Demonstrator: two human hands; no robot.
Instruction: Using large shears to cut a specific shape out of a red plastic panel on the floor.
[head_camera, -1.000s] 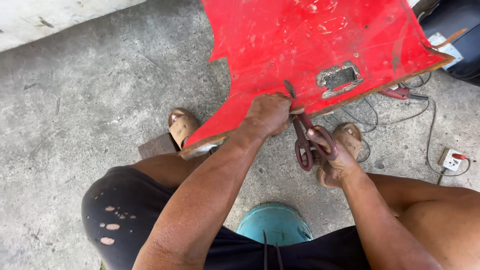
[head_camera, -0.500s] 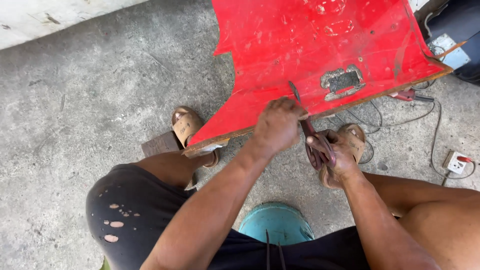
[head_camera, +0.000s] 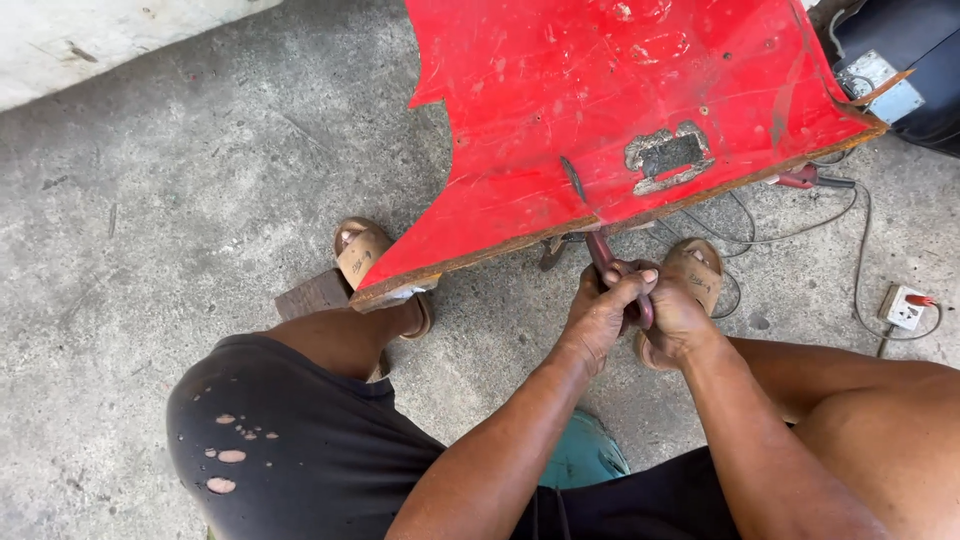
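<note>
Shears (head_camera: 600, 250) in both hands, on red panel (head_camera: 600, 100)

Bare concrete floor (head_camera: 180, 200) lies open to the left. A red metal panel (head_camera: 600, 90) blocks the far side. Cables (head_camera: 790, 225) and a power socket (head_camera: 905, 307) clutter the floor to the right.

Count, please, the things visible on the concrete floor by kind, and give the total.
Red metal panel: 1
Metal shears, held by left hand and right hand: 1
Sandals: 2
White power socket: 1
Wooden block: 1
Total: 6
</note>
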